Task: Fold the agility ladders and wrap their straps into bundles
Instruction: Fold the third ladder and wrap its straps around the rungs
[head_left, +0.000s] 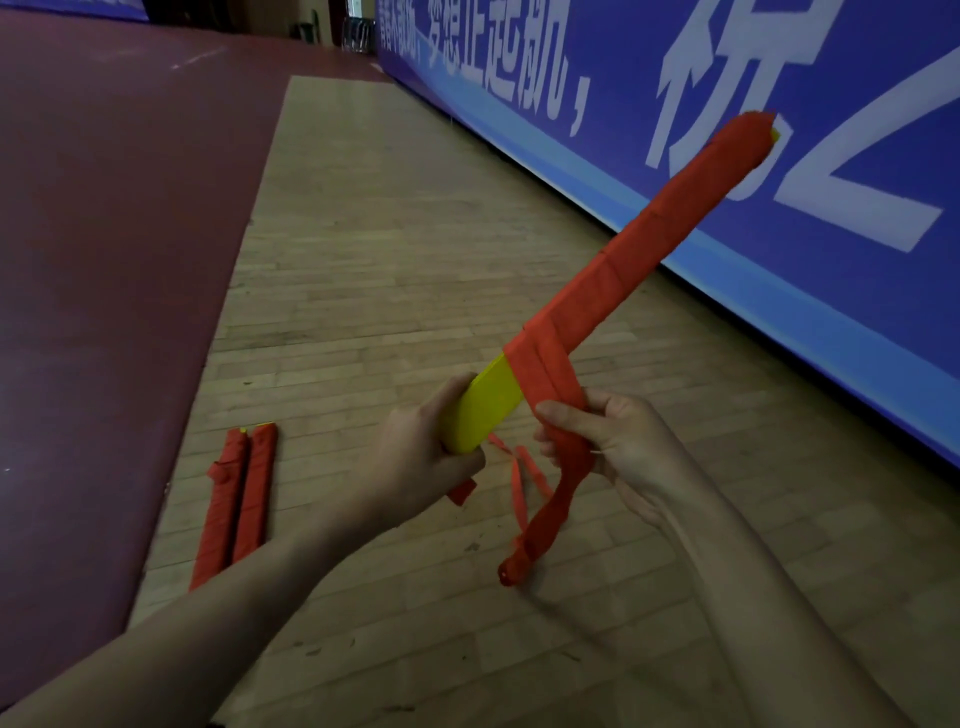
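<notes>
A long blue banner (857, 322) with big white lettering runs along the right side. Beside it lies a pale wooden floor (389, 260), bordered on the left by a dark maroon mat (119, 234).

The folded agility ladder (639, 244) is held up in the air above the boards, slanting from the hands towards the banner. Red strap covers nearly all of it, with yellow rungs (485, 410) bare at the near end.

Two wrapped ladder bundles (239, 499) lie touching side by side on the floor, at the mat's edge.

The left hand (415, 457) is curled round the yellow end. The right hand (618, 441) pinches the loose strap (556, 499) just below the last turns, thumb on top. The strap's tail hangs down, curled at its tip. Thin red ribbons (517, 483) dangle between the hands.
</notes>
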